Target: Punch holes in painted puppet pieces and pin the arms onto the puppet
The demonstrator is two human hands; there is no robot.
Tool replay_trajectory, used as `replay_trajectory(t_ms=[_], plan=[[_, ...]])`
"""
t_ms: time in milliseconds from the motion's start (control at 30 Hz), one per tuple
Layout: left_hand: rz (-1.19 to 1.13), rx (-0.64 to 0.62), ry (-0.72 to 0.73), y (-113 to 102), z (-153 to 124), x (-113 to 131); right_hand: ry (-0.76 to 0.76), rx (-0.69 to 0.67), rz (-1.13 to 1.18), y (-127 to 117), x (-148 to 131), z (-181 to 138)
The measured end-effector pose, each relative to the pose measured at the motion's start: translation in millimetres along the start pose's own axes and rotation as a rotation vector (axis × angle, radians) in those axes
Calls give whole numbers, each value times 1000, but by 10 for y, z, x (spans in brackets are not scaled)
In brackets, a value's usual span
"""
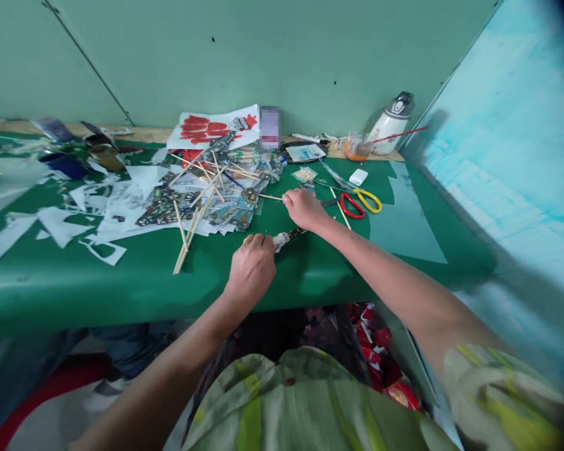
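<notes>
My left hand [251,266] is closed at the front of the green table, knuckles up. From its right side sticks out a narrow object with a white, wrapped-looking end and a dark shaft [295,233]; its kind does not show. Above it, my right hand [305,209] is closed in a pinch, the fingertips at the end of a thin wooden stick [271,197] that points left. Just right of that hand lie red-handled scissors [351,205] and yellow-handled scissors [367,200]. More wooden sticks [195,228] lie crossed over patterned cut-outs [232,210] on the left.
White paper scraps [59,225] cover the left side, with dark containers [66,164] behind. A white bottle [390,125] and a small cup [356,149] with a red stick stand back right. A translucent sheet [404,219] lies right, near the blue wall [507,138].
</notes>
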State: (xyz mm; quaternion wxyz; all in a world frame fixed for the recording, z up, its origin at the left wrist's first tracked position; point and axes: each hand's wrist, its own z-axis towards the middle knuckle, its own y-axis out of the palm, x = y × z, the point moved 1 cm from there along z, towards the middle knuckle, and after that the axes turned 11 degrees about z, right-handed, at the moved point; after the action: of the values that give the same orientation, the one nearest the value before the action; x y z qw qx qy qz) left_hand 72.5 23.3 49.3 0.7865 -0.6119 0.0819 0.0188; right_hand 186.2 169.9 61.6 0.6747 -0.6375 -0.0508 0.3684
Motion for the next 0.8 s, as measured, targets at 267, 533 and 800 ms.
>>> replay_trajectory(t_ms=[267, 533, 800], plan=[[-60, 62, -9, 56, -23, -2, 86, 20, -23, 201, -444, -204], [-149, 175, -17, 183, -45, -19, 52, 55, -47, 271, -404, -217], [-186, 233, -58, 257, -79, 6, 45, 15, -56, 55, -443, -63]])
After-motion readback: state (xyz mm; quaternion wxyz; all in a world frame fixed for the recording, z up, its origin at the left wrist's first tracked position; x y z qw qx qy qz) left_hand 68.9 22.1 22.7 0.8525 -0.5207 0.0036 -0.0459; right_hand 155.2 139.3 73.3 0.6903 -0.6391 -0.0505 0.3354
